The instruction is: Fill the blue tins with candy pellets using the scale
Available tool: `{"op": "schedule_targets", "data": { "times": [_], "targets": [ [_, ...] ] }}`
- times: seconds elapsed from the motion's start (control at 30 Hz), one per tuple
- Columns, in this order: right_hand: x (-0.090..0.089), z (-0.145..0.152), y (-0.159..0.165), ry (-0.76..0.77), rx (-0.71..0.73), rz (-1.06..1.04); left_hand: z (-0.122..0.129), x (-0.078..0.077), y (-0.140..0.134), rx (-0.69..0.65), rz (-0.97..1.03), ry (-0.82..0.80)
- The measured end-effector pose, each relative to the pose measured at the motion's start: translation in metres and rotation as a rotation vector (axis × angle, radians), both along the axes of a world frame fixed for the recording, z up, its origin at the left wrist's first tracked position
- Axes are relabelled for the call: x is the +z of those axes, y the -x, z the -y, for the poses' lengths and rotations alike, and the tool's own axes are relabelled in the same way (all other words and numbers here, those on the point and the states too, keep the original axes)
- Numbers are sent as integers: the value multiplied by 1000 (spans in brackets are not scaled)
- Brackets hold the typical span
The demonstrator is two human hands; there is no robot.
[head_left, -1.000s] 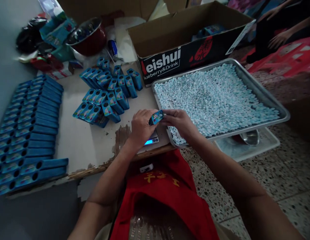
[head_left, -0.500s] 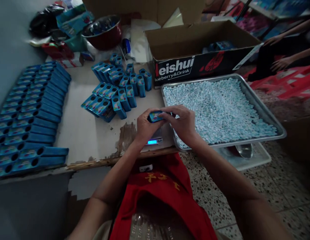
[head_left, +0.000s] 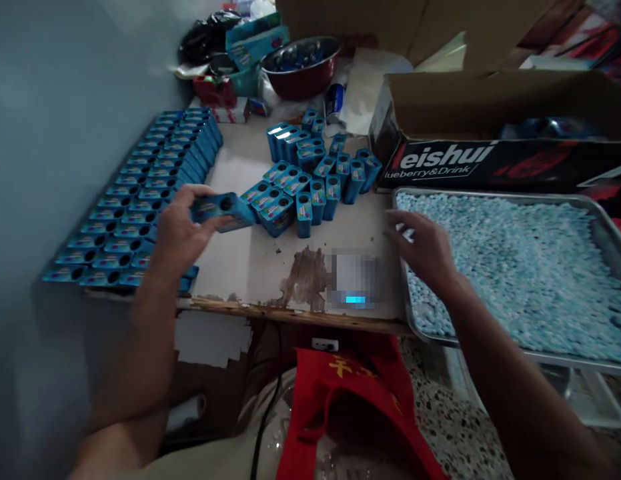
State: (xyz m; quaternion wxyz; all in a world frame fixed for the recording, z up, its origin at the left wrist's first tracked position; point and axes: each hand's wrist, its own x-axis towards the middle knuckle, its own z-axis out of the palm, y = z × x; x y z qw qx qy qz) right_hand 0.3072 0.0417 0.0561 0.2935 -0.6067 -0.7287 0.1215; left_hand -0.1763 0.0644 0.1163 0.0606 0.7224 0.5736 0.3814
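Observation:
My left hand [head_left: 177, 230] is closed around a small blue box [head_left: 223, 208] with a round dark hole in its top face. It holds the box in the air, tilted, between rows of similar blue boxes [head_left: 160, 160] on the left and a looser group of blue boxes [head_left: 290, 187]. My right hand [head_left: 423, 247] hovers at the left rim of a metal tray [head_left: 406, 293], fingers a little apart and nothing visible in them. The tray is spread with small pale blue and white pieces [head_left: 510, 267]. Between the hands lies a small scale [head_left: 354, 277] with a lit blue display, partly pixelated.
Behind the tray stands an open cardboard carton [head_left: 440, 163] with some blue items inside. A red bowl [head_left: 303, 77] of dark blue pieces sits at the back, beside bags and a teal container. A wall [head_left: 65, 133] borders the left. The worn wooden table edge [head_left: 290, 317] runs in front.
My hands have separated. The left has carried the blue box leftward from above the scale to the rows; the right has let go of it and moved to the tray's edge. The view has swung left.

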Motion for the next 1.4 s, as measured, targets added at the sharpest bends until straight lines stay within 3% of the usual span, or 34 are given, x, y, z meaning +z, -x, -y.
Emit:
{"op": "schedule_targets", "data": {
  "times": [0.1, 0.2, 0.3, 0.43, 0.53, 0.67, 0.77, 0.87, 0.97, 1.07, 1.1, 1.2, 1.27, 1.4],
  "targets": [
    [25, -35, 76, 41, 257, 197, -13, -6, 59, 139, -42, 121],
    [43, -69, 133, 100, 336, 491, -7, -16, 85, 145, -53, 290],
    [53, -92, 159, 129, 351, 663, 5, -22, 94, 79, -53, 432],
    [67, -94, 162, 153, 437, 687, 11, -22, 102, -5, -71, 471],
    [83, -70, 145, 200, 458, 650, 12, -23, 107, 1, -166, 449],
    [91, -13, 95, 273, 279, 595, 20, -25, 99, -1, -319, 238],
    [71, 27, 53, 268, 167, 555, 27, -27, 75, 13, -361, 51],
    [42, 51, 30, 219, 132, 412, 15, -34, 42, 37, -223, -57],
    [27, 59, 26, 186, 123, 255, -28, -51, 13, 118, 125, -78],
    [29, 59, 21, 150, 56, 92, -93, -71, -4, 197, 575, 193],
    [31, 58, 14, 139, 8, 52, -116, -77, -8, 188, 639, 287],
    [32, 58, -24, 104, -185, 46, -173, -88, -27, 81, 680, 479],
    [24, 65, -58, 103, -269, 145, -196, -93, -45, -34, 680, 552],
    [0, 93, -111, 265, -153, 337, -205, -98, -79, -296, 663, 623]
  ]
}}
